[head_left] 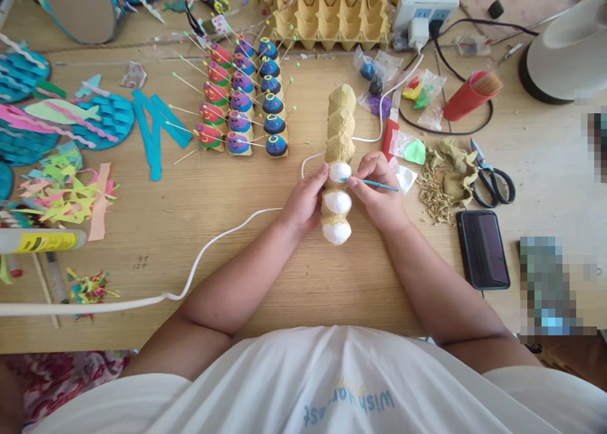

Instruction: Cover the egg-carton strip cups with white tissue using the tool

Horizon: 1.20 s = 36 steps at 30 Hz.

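An egg carton strip [340,144] points away from me in the middle of the table. Its three near bumps carry white modelling clay [337,202]; the far bumps are bare tan cardboard. My left hand [308,200] grips the strip from the left side, with the thumb along its edge. In my right hand [380,193] a thin blue stick tool [379,184] is pinched, its tip touching the white clay on the farthest coated bump. The underside of the strip and some left fingers are hidden.
Decorated carton strips [240,104] with pins stand at the back left. Black-handled scissors [493,178], cardboard scraps [458,171] and a phone [484,249] lie at right. Bagged clay [414,150] and a red cup [473,95] sit behind. A white cable [203,247] crosses the table.
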Each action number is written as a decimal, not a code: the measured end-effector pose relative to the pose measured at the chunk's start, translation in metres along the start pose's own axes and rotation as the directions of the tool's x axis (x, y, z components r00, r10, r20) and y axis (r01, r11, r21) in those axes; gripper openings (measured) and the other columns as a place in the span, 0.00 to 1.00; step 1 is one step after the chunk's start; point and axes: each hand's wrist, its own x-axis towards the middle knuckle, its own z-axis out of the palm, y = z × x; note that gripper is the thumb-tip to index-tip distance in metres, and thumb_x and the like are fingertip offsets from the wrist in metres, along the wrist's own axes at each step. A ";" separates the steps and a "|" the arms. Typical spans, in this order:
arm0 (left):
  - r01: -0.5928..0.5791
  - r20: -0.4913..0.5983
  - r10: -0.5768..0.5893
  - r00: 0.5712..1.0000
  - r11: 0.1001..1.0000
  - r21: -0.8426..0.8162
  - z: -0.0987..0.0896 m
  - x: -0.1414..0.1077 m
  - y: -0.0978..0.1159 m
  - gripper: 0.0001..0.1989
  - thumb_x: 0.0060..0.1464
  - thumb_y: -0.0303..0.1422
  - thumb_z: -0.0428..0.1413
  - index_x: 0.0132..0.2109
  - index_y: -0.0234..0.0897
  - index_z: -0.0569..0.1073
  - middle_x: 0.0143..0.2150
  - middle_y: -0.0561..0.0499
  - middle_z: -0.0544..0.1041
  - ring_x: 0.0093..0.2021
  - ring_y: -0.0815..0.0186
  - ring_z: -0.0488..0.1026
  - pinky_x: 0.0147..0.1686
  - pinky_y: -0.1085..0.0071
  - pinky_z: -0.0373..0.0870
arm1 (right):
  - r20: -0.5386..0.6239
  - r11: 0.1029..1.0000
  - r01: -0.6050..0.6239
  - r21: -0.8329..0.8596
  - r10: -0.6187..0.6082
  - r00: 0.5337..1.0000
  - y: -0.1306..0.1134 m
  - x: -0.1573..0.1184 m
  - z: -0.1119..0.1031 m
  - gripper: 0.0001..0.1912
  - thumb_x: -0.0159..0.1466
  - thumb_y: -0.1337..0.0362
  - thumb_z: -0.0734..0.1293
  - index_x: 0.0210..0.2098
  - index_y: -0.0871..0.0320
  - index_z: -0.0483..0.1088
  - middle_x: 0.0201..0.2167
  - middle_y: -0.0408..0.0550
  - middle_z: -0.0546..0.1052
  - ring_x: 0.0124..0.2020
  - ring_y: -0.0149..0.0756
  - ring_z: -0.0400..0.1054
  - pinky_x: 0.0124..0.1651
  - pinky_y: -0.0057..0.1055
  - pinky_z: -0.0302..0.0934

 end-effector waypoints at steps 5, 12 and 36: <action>0.016 -0.082 -0.017 0.996 1.000 -0.017 0.003 0.000 0.001 0.15 0.73 0.43 0.66 0.40 0.37 0.82 0.44 0.45 0.90 0.60 0.50 0.88 0.58 0.59 0.85 | 0.026 1.000 -0.001 0.013 0.001 1.000 0.000 0.000 0.000 0.28 0.62 0.36 0.83 0.31 0.50 0.73 0.39 0.43 0.67 0.42 0.38 0.63 0.53 0.41 0.65; -0.009 -0.036 0.009 0.999 1.000 0.010 0.002 0.001 -0.001 0.16 0.74 0.44 0.65 0.41 0.37 0.82 0.44 0.45 0.91 0.60 0.52 0.88 0.57 0.62 0.85 | 0.019 1.000 0.010 -0.002 -0.010 1.000 0.000 0.000 0.000 0.26 0.63 0.39 0.83 0.31 0.50 0.73 0.39 0.43 0.67 0.41 0.38 0.63 0.54 0.41 0.65; 0.018 -0.075 -0.019 0.997 1.000 -0.012 0.006 -0.003 -0.002 0.14 0.71 0.43 0.67 0.42 0.37 0.84 0.45 0.46 0.91 0.60 0.53 0.88 0.59 0.63 0.83 | -0.008 0.996 -0.013 0.085 0.014 1.000 0.003 0.000 0.003 0.31 0.58 0.35 0.84 0.28 0.51 0.70 0.39 0.44 0.67 0.45 0.41 0.67 0.59 0.44 0.69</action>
